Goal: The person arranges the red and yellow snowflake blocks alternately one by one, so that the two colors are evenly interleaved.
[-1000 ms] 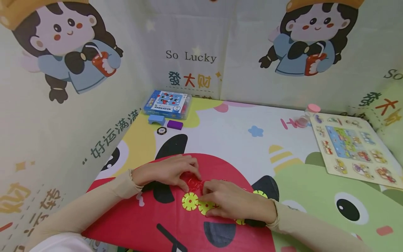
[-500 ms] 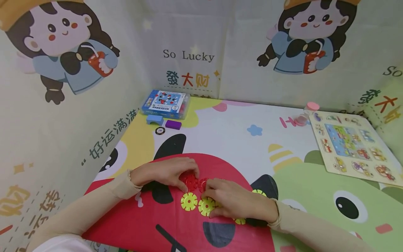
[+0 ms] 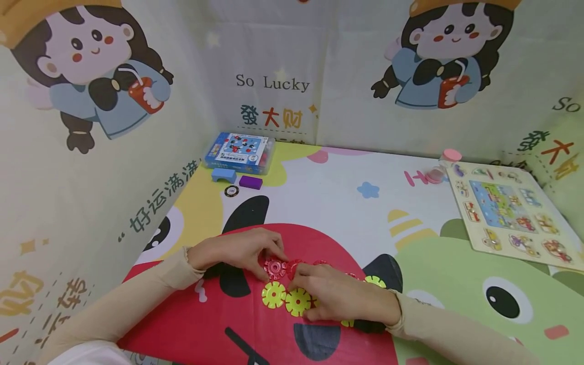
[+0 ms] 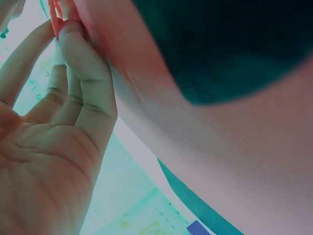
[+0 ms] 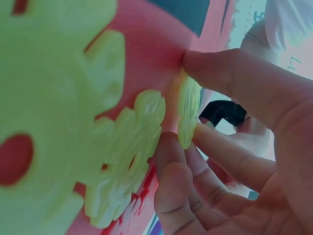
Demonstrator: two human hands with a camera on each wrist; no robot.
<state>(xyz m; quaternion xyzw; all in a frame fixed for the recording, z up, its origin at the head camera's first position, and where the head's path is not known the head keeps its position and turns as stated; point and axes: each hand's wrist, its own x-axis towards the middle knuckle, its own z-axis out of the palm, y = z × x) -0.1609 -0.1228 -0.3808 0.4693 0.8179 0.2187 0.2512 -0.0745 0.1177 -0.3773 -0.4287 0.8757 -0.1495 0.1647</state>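
Note:
My left hand (image 3: 248,249) pinches a red notched plastic disc (image 3: 275,269) between thumb and fingertips; the left wrist view shows that red disc (image 4: 55,19) edge-on at the fingertips. My right hand (image 3: 337,293) has thumb and fingers at opposite edges of a yellow notched disc (image 3: 298,303), gripping it by the rim. The right wrist view shows this yellow disc (image 5: 188,110) nearly edge-on. Left of it lies another yellow disc (image 3: 274,295). A second red disc (image 3: 292,267) sits between both hands, and further red and yellow ones are partly hidden under the right hand.
A yellow disc (image 3: 375,280) lies beyond the right wrist. At back left are a boxed set (image 3: 239,152), a blue arch block (image 3: 223,175), a purple block (image 3: 251,182) and a round chip (image 3: 231,191). A picture puzzle board (image 3: 515,213) and a pink-lidded jar (image 3: 444,165) stand right.
The left fingers have drawn back slightly, and the red disc in them has turned its face more into view. The right hand has shifted a little, uncovering more of its yellow disc.

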